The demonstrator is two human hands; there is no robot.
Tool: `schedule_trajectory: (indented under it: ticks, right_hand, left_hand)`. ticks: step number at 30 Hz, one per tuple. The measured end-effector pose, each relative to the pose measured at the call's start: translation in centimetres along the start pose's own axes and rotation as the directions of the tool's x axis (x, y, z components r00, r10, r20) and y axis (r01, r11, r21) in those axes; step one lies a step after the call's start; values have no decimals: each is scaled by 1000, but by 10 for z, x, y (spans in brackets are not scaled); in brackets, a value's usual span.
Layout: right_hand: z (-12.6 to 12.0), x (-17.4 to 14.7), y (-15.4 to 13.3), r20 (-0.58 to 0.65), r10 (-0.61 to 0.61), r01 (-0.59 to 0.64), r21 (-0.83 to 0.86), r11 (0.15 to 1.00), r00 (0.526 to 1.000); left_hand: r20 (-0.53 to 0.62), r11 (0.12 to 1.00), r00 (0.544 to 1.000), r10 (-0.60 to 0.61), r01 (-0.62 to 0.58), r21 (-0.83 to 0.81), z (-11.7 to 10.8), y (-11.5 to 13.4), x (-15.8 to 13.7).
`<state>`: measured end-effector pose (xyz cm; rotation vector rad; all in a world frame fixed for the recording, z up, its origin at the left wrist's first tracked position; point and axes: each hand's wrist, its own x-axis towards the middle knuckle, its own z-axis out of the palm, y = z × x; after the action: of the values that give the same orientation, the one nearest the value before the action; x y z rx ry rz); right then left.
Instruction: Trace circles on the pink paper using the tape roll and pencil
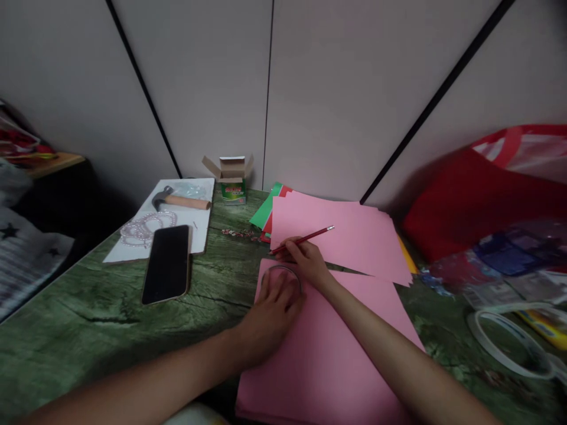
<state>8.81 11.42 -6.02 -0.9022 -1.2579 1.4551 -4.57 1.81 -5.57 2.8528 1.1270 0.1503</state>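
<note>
My left hand lies palm down on a pink sheet of paper, its fingers spread over a round, thin-rimmed object. Most of that object is under the fingers, so I cannot tell whether it is a ring or a clear disc. Just beyond it, my right hand is closed round a red pencil. The pencil slants, its eraser end up to the right and its point down to the left, close to the near edge of a second pink stack. Green and red sheets stick out from under this stack.
To the left, a black phone overlaps a white board carrying a claw hammer and a beaded string. An open green box stands by the wall. A red bag and white tape rolls are at right.
</note>
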Motion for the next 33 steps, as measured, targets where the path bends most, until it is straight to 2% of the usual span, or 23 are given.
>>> schedule_trajectory:
  ticks: [5,10,14,19,24,28,33]
  right_hand:
    - [10,2,-7,162,-12,23,-70,997,987]
    - [17,6,-8,301,-25,107,-257,960,953]
    - [20,10,-10,355,-61,215,-412,885,933]
    - [22,11,-15,404,-104,308,-482,820,909]
    - [23,12,-16,427,-86,307,-482,821,900]
    - [25,14,-17,465,-44,304,-501,810,884]
    - [26,18,-16,492,-26,343,-567,749,870]
  left_hand:
    - [19,1000,1000,-1,1,-7,-1,0,1]
    - [-31,998,999,-16,14,-54,1,-1,1]
    - [-44,998,999,-17,14,-69,1,-1,0]
    - [-29,999,999,-37,36,-30,-1,0,2]
    - [0,998,998,-68,68,-15,2,0,2]
    - [-28,997,997,-79,78,-20,4,0,4]
    - [-32,996,996,-78,76,-43,2,-2,5]
